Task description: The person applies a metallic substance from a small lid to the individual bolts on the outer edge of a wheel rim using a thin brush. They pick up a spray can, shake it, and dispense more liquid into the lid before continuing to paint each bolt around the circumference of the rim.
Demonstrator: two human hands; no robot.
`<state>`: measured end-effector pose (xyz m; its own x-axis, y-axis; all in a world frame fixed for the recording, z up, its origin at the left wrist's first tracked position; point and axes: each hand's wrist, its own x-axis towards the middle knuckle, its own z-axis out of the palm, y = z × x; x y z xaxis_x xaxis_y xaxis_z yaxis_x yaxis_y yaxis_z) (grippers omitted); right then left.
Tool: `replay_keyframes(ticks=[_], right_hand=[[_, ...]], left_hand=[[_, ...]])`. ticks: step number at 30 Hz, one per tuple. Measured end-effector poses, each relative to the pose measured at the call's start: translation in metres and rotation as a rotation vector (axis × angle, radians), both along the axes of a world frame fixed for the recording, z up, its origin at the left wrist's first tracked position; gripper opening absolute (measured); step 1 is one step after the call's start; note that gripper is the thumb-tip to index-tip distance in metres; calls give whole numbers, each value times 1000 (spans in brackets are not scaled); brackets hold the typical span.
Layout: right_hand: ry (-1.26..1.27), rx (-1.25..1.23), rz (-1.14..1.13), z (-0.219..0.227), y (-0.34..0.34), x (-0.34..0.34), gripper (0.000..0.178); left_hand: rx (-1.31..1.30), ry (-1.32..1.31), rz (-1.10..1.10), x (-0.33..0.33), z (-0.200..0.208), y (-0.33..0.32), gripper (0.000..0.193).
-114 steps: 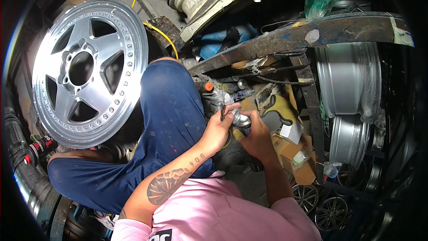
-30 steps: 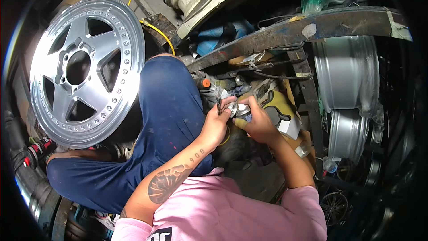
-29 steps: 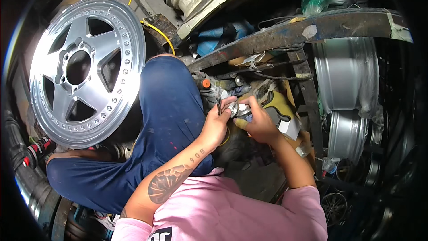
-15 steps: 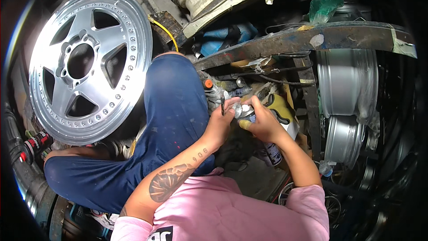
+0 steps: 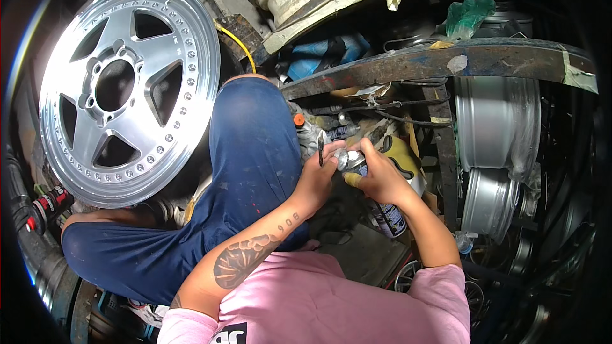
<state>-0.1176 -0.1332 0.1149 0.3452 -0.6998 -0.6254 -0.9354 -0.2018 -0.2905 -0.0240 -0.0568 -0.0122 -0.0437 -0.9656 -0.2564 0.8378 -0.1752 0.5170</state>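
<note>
- Dark metal beam (image 5: 408, 64) spans the upper right, silvery rims (image 5: 494, 124) below it.
- Polished wheel (image 5: 148, 58) sits at left, beside the navy-clad knee (image 5: 250, 111).
- Left hand (image 5: 317, 181) pinches a thin dark tool (image 5: 321, 150), a small silvery piece (image 5: 341, 158) at its fingertips.
- Right hand (image 5: 386, 180) wraps a tilted can (image 5: 388, 220), top close to that piece.

wheel (image 5: 145, 65): glossy metal | trousers (image 5: 253, 143): matt cloth | held piece (image 5: 345, 158): shiny, seemingly metal
</note>
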Motion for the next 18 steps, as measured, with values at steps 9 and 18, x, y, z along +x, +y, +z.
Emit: replay_keyframes(ticks=[9, 18], right_hand=[[-467, -60, -207, -19, -23, -39, 42], [-137, 194, -412, -136, 20, -235, 51]], left_hand=[[-17, 31, 61, 2, -11, 2, 38], [-44, 6, 32, -1, -3, 1, 38]])
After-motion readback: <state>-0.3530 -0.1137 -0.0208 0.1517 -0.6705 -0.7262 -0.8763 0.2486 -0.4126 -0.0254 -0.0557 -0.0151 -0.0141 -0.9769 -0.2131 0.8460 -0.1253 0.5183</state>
